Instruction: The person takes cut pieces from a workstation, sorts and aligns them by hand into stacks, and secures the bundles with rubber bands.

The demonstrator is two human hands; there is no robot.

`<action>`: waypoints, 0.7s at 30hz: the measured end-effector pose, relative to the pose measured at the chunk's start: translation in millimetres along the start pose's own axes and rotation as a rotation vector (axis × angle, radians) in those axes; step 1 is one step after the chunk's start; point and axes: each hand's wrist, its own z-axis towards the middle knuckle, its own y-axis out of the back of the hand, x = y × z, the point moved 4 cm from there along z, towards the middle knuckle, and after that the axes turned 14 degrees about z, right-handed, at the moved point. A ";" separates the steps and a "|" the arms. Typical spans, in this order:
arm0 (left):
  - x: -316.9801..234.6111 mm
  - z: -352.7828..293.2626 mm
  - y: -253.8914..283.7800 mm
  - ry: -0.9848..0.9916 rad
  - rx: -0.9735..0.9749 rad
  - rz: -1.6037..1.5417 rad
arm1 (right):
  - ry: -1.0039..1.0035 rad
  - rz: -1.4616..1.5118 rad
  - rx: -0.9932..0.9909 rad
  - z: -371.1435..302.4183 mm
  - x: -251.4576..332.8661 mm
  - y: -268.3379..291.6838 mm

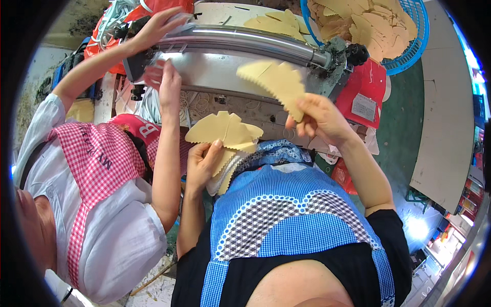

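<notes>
My left hand [204, 161] is closed on a few flat tan pieces [220, 128] with toothed, wavy edges. They fan out over my lap, with a whitish layer showing beneath them. Raised to the right, my right hand [321, 120] pinches the lower end of a single tan piece [276, 84] of the same kind. That piece is slightly smeared by motion and tilts up in front of the metal plate [215, 71] of a roller machine. Its long steel roller [255, 41] runs across behind the piece.
At my left a co-worker in a pink checked apron [102, 163] has both hands at the machine's left end. A blue basket [422, 38] full of tan pieces stands at the far right. Beside the machine are more tan pieces [276, 24] and a red box [364, 94].
</notes>
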 end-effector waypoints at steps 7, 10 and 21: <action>-34.5 8.7 -15.5 -0.118 -0.019 -0.128 | 0.187 0.341 -0.230 65.0 3.0 27.9; -21.4 17.8 -23.9 -0.121 -0.057 -0.027 | 0.251 -0.345 -0.117 32.9 0.6 -13.9; -37.0 20.7 -21.1 -0.328 -0.073 -0.261 | 0.033 -0.101 -0.179 6.3 -10.8 25.6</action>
